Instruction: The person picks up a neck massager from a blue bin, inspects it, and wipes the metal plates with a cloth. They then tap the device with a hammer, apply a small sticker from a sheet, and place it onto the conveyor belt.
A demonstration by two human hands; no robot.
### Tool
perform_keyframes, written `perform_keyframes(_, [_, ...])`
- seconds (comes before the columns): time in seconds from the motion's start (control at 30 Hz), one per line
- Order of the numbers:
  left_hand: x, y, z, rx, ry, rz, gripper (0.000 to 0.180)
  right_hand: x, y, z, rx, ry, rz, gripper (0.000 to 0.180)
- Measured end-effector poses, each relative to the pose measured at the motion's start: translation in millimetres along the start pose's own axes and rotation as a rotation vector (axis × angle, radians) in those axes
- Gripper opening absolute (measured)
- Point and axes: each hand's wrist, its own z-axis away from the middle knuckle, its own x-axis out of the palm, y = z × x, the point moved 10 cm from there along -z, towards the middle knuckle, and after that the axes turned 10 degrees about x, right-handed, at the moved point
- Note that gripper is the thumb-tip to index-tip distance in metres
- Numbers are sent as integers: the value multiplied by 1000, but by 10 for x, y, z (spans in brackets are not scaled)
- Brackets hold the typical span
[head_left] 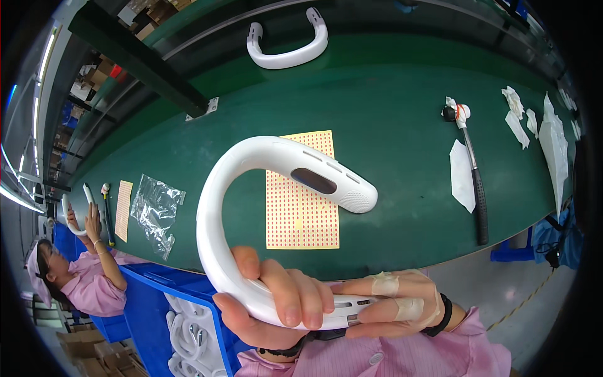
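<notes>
A white U-shaped neck fan [220,207] is held up over the green bench, its free arm with a dark oval panel and a dotted grille pointing right. My left hand [276,298] is closed around the lower arm of the fan, fingers over the front. Tan tape wraps two fingers of my right hand [402,301], which grips the end of that same lower arm. A small metallic piece shows by those fingertips; I cannot tell what it is. Behind the fan, a yellow sheet of small red stickers [301,220] lies on the bench.
Another neck fan [289,58] lies at the back. To the right are a black-handled hammer [478,195] and white paper scraps [461,176]; to the left, a clear plastic bag [157,207]. A blue bin [147,301] holds neck fans. A co-worker [94,283] handles one at far left.
</notes>
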Motion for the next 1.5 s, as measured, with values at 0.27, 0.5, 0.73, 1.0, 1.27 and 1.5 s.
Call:
perform_keyframes(0.27, [214,90,-45,52,-4,-51,47,-45,22,-91,241,-70,-256,40])
perform_keyframes(0.5, [-3,117,-99,72,278,175,45,-36,-14,-181,254,-95,-238,39])
perform_keyframes(0.73, [124,239,-2,166,48,13,39,-54,-59,-183,260,-40,-139,39])
perform_keyframes(1.0, [449,422,39,323,-361,-264,37,-81,-178,-200,179,-13,4,37])
perform_keyframes(1.27, [601,378,184,308,-622,-355,37,-66,-183,-134,184,-18,77,40])
perform_keyframes(1.5, [727,306,215,285,-761,-347,37,-9,-216,-143,185,-43,150,42])
